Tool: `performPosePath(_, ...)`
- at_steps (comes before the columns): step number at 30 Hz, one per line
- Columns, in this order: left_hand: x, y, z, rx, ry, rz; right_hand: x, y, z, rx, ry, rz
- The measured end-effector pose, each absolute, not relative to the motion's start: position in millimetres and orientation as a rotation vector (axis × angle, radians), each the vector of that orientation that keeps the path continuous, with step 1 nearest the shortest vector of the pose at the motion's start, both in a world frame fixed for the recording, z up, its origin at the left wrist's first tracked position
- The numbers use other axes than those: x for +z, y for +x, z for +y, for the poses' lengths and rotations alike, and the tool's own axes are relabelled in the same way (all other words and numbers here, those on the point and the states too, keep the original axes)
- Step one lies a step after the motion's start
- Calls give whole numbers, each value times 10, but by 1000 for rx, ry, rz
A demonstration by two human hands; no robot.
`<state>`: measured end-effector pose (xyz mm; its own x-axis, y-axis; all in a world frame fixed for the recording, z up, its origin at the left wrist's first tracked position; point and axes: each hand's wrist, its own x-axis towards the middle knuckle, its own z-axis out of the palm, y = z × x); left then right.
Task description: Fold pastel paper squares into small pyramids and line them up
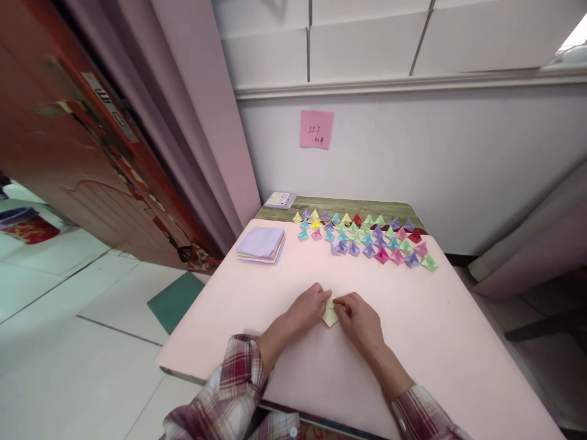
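Note:
A small pale yellow piece of paper [329, 316] lies on the pink table top [229, 305], partly folded. My left hand [308, 307] presses its left edge with curled fingers. My right hand [360, 318] pinches its right side, fingers closed on the paper. Both plaid sleeves show at the bottom edge. Further back on the table sit several rows of small folded paper shapes [367, 238] in many colours.
A stack of square pastel paper sheets [260, 244] lies at the back left of the table. A flat paper packet [280, 200] rests by the wall. A pink note [316, 129] is stuck on the wall. A red door [68, 153] and curtain stand left.

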<state>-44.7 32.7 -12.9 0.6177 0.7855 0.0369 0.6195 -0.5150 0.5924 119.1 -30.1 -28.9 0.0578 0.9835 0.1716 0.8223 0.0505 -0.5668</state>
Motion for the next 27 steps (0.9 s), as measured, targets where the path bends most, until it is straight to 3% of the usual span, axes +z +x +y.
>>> performPosePath(9,-253,-393,500,468,2063,1226,-159,1218,24,390,-2194,-1785)
performPosePath(15,-234,-328,649,390,1972,1264,-45,1175,29,598,-2227,-1751)
performPosePath(20,-122,-256,752,336,1891,1208,-63,1223,-68,640,-2065,-1621)
performPosePath(27,135,-324,584,627,1468,1085,-138,1288,-191,1265,-1267,-791)
